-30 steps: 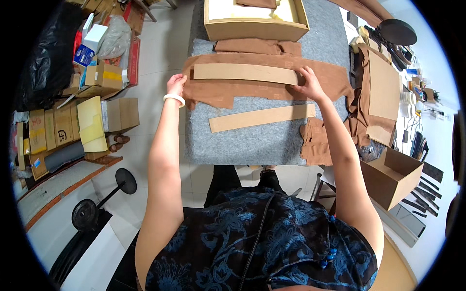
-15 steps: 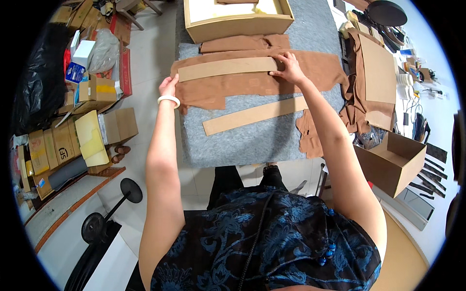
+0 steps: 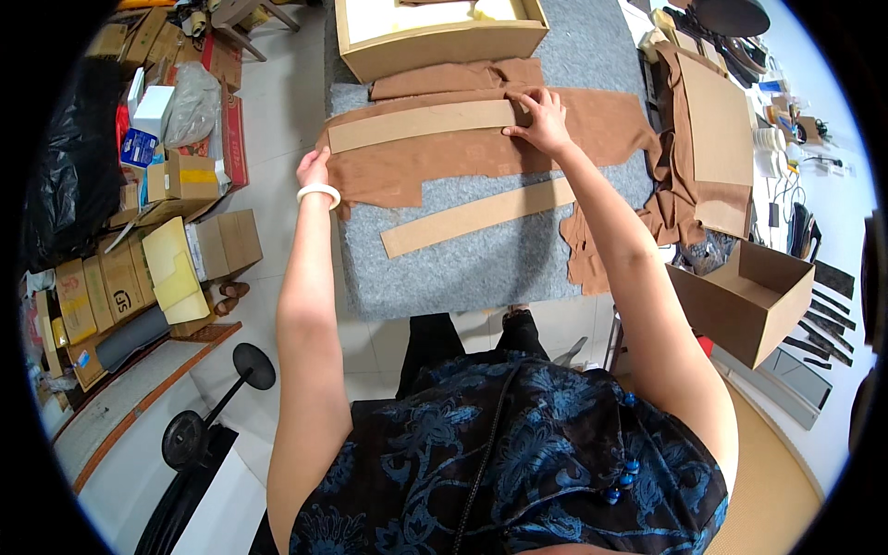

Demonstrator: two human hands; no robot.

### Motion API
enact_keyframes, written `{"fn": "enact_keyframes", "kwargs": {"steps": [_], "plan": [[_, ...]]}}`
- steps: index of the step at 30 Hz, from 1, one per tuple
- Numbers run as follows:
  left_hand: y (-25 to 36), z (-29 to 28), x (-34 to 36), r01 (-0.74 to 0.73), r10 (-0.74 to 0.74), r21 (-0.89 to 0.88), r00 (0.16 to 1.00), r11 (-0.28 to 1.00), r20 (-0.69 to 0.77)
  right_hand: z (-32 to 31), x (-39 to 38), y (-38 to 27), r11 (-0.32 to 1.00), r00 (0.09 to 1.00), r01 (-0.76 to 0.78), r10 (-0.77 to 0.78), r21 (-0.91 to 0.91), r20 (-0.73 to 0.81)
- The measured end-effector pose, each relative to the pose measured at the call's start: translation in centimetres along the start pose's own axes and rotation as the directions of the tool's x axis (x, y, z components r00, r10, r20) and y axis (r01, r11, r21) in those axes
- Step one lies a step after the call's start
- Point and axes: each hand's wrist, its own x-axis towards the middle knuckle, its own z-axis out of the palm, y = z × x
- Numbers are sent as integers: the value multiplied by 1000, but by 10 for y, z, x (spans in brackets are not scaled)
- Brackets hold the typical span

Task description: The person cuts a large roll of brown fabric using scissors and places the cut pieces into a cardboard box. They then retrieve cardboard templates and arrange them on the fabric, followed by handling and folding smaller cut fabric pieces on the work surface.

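A long cardboard strip (image 3: 421, 126) is laid along the upper part of a brown cloth (image 3: 481, 153) spread across the far half of a grey felt table (image 3: 481, 268). The right hand (image 3: 541, 120) has been drawn leftward along the strip since the earlier views and is now pressed flat-fingered on its right end, nothing being clasped. The left hand (image 3: 314, 171) is kept at the table's left edge, fingers closed on the cloth's left end. The strip and cloth look smoothed and lined up, so alignment seems nearly settled. A second cardboard strip (image 3: 476, 217) lies slanted nearer the middle, untouched. A wooden tray (image 3: 444, 42) sits at the far edge; an open cardboard box (image 3: 745, 301) stands off the right side.
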Motion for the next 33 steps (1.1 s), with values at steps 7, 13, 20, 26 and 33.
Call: {"fn": "enact_keyframes", "kwargs": {"steps": [7, 13, 20, 26, 33], "plan": [[-19, 3, -81, -364, 504, 477, 839, 800, -206, 27, 23, -77, 950, 958, 237, -193, 204, -212], [-41, -3, -197, -515, 573, 473, 819, 715, 26, 78, 45, -121, 951, 969, 67, 10, 303, -246], [-28, -21, -237, -816, 435, 553, 565, 169, 701, 13, -35, -88, 622, 985, -72, 165, 779, -40], [-11, -18, -223, -863, 315, 499, 496, 78, 809, -64, -180, -65, 818, 867, 148, -378, 556, 326], [20, -33, -204, -908, 399, 417, 396, 36, 827, -64, -143, -9, 997, 998, 53, -52, 51, -34]]}}
